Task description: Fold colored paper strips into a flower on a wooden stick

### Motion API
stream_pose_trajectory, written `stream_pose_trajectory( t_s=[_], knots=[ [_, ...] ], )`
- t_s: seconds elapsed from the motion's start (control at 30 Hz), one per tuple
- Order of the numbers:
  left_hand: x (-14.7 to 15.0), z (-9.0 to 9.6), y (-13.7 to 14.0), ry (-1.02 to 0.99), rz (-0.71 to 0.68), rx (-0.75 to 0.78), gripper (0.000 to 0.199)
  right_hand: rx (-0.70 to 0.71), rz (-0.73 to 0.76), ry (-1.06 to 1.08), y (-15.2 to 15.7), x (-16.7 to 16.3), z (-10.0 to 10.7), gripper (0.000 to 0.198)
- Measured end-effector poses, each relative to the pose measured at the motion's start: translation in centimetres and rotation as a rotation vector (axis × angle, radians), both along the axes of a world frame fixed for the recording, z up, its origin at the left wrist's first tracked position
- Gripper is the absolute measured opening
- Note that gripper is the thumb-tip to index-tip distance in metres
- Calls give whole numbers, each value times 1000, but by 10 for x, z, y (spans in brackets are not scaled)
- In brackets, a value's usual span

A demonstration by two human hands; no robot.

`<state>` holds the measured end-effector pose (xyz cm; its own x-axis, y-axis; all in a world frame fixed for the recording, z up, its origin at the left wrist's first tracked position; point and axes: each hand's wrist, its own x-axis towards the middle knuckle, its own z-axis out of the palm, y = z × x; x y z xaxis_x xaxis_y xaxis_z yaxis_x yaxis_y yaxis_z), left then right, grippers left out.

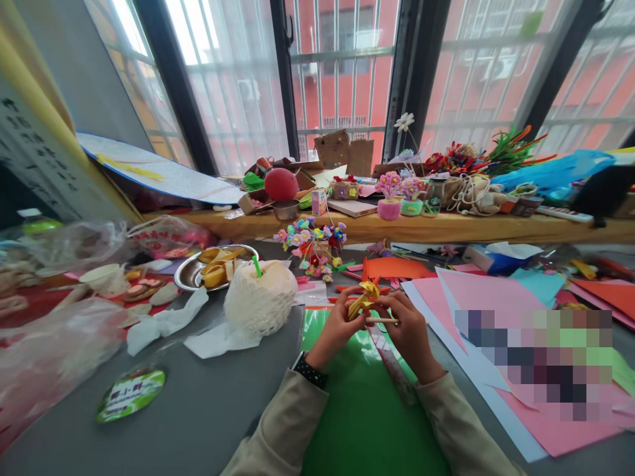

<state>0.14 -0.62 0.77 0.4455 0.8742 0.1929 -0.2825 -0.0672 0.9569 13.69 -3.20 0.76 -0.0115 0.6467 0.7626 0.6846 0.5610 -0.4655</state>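
Note:
Above a shiny green mat (367, 416), my left hand (333, 334) pinches a small yellow folded-paper piece (368, 295), which looks like a flower or a bird. My right hand (411, 336) is closed around a thin pale stick (383, 320), its fingertips touching the paper piece's right side. The stick lies level just below the yellow paper. Under my right hand, a ruler-like strip (394, 370) with a pattern slants across the mat. Orange paper (397, 268) lies just behind my hands.
Left of the mat stands a coconut (262, 297) in a foam net, with a metal bowl (181, 280) of banana peels behind it. Pink sheets (550, 436) spread on the right. A cluster of small craft flowers (317, 248) stands before the crowded wooden sill (238, 229).

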Motion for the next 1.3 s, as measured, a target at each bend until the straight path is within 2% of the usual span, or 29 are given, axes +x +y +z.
stream_pose_trajectory(
  t_s=[0.13, 0.27, 0.37, 0.47, 0.67, 0.83, 1.03, 1.2, 1.3],
  knots=[
    [2, 0, -2, -1, 63, 16, 41, 55, -61, -25, -1, -2, -1, 9],
    [4, 2, -6, -25, 122, 43, 39, 19, -81, -15, 1, 4, -1, 12],
    [3, 7, -8, -37, 132, 29, 36, -19, -125, -9, 2, 12, 2, 16],
    [-1, 12, -9, -28, 77, -18, 39, -77, -132, -10, 2, 19, 6, 25],
    [-5, 11, -5, -55, -52, -30, 42, -169, 48, 41, 1, 21, 12, 33],
    [-7, 11, -5, 2, -58, 22, 43, -246, 52, 73, 0, 21, 10, 34],
    [-10, 12, -5, 113, -65, 156, 69, -317, 263, 160, -3, 18, 14, 27],
    [-12, 10, -4, 111, -184, 165, 63, -361, 341, 190, -7, 17, 18, 24],
    [-13, 12, -4, 154, -163, 178, 60, -361, 354, 187, -8, 18, 19, 24]
  ],
)
